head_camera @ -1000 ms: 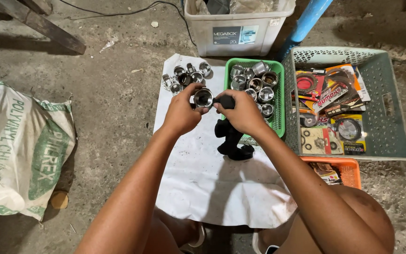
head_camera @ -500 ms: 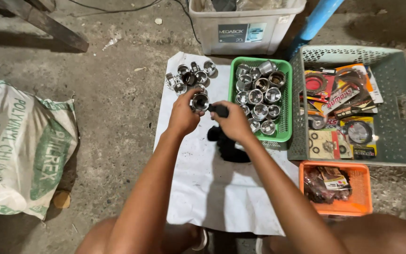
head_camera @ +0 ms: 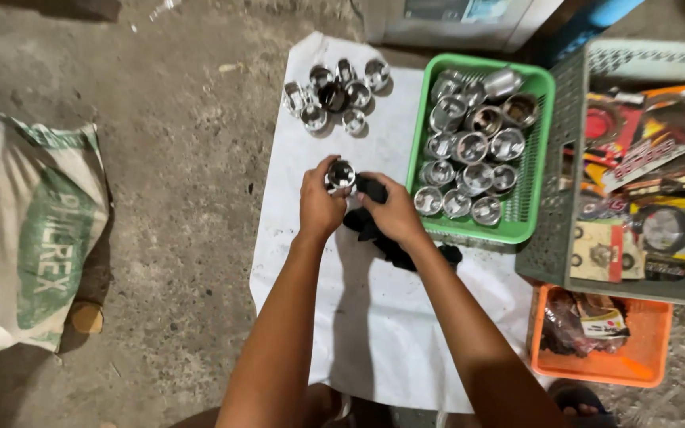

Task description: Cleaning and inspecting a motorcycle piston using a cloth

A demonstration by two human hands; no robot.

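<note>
At the far left, a white woven sack [head_camera: 29,238] with green print slumps on the concrete floor [head_camera: 184,158], well apart from the white sheet [head_camera: 374,333] spread on that floor.

Your left hand [head_camera: 320,204] is over the middle of the sheet, nearer its far edge than its near one. Its grip is pinching a shiny metal cup [head_camera: 341,174], thumb and fingers closed around the sides, the open mouth facing up at you. Beyond it, near the sheet's far edge, a loose cluster of the same metal cups [head_camera: 334,95] stands on the sheet, well apart from your hands.

Your right hand [head_camera: 394,212] is just beside the left, its fingers curled and pressed onto a black rag [head_camera: 398,242]. The rag touches the held cup and trails down onto the sheet below your wrist toward the right edge.

Right of your hands, a green basket [head_camera: 537,119] sits on the sheet's right edge, filled with more metal cups [head_camera: 473,147], most mouth up. Further right a grey-green crate [head_camera: 552,246] holds flat packets [head_camera: 644,166] in red, orange and black. At the crate's near side an orange basket [head_camera: 644,349] holds small dark bagged parts [head_camera: 580,321].
</note>
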